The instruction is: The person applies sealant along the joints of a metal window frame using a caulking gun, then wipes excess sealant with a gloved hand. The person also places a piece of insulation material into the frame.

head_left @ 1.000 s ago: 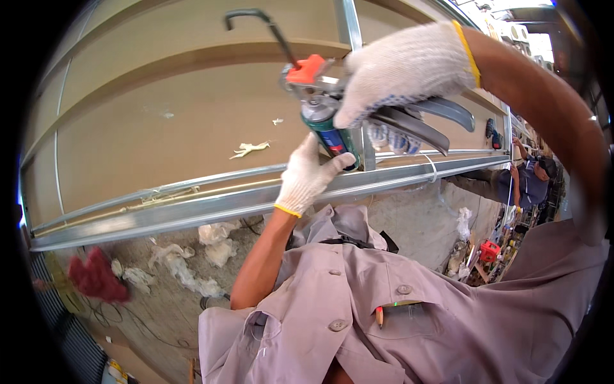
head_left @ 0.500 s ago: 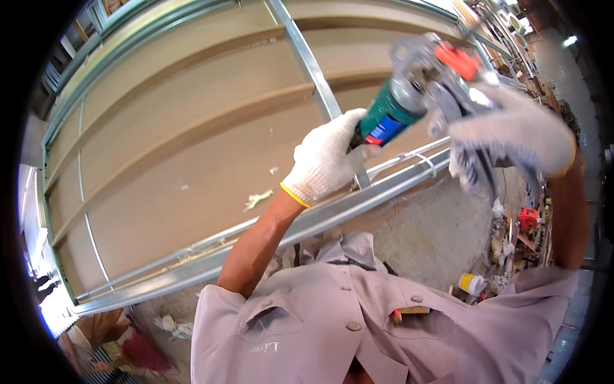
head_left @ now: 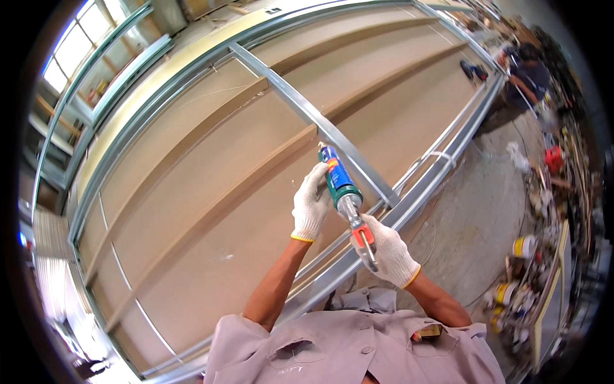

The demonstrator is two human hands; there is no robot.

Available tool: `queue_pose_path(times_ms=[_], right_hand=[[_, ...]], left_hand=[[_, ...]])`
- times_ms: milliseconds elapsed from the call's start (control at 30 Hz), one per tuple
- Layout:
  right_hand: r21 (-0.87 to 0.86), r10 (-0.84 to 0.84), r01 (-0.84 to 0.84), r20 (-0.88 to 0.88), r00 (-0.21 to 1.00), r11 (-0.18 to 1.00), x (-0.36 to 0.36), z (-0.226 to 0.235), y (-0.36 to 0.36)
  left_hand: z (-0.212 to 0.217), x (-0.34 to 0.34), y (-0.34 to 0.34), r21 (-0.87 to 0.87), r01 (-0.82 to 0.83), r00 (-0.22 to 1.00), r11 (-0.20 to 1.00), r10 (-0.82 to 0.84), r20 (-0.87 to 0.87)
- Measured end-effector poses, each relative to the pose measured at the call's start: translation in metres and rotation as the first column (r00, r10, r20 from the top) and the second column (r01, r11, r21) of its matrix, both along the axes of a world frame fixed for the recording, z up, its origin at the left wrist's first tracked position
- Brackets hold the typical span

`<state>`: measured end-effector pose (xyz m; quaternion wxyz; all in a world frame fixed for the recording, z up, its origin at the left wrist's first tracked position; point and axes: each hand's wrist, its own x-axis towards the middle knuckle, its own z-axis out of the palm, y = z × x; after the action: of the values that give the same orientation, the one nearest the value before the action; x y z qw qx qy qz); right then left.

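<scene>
Fingers of the gloved left hand (head_left: 311, 206) are wrapped around the barrel of a caulking gun (head_left: 346, 194), their tips hidden behind it. The gloved right hand (head_left: 390, 251) is clamped on the rear end, beside an orange piece (head_left: 363, 237); most of its fingers and the handle are out of sight beneath. The gun is above a brown panel (head_left: 249, 221), near a metal crossbar (head_left: 300, 101). Its long axis slants from the right hand upward and slightly left, nozzle end pointing away from the person. That tip is too small to tell whether it touches the wooden strip (head_left: 284, 151). A co-worker (head_left: 529, 77) at upper right is dim and blurred; the shirt (head_left: 345, 339) is cut off below.
</scene>
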<state>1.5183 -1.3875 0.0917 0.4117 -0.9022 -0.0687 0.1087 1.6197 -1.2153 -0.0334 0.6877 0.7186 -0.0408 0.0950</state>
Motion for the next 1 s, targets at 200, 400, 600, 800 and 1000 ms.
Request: queue_pose_path(times_ms=[200,400,600,800,1000], right_hand=[[-0.118,-0.063,0.083,0.164,0.984,0.99,-0.017,-0.035,0.061],[-0.335,-0.011,0.08,0.203,0.979,0.939,-0.012,-0.058,0.098],[-0.325,-0.121,0.131,0.049,0.991,0.937,-0.018,-0.044,0.119],[-0.405,-0.237,0.213,-0.009,0.971,0.889,-0.056,-0.026,0.13],[-0.503,-0.341,0.226,-0.148,0.928,0.834,-0.082,-0.003,0.15]], left_hand=[[-0.029,0.01,0.033,-0.216,0.096,0.964,0.972,-0.145,-0.223],[-0.04,0.013,0.059,-0.514,0.055,0.943,0.856,-0.213,-0.254],[-0.03,0.007,0.069,-0.58,0.09,0.901,0.809,-0.315,-0.299],[-0.033,-0.021,0.068,-0.534,0.251,0.828,0.808,-0.465,-0.315],[-0.024,-0.046,0.066,-0.216,0.504,0.795,0.836,-0.547,-0.263]])
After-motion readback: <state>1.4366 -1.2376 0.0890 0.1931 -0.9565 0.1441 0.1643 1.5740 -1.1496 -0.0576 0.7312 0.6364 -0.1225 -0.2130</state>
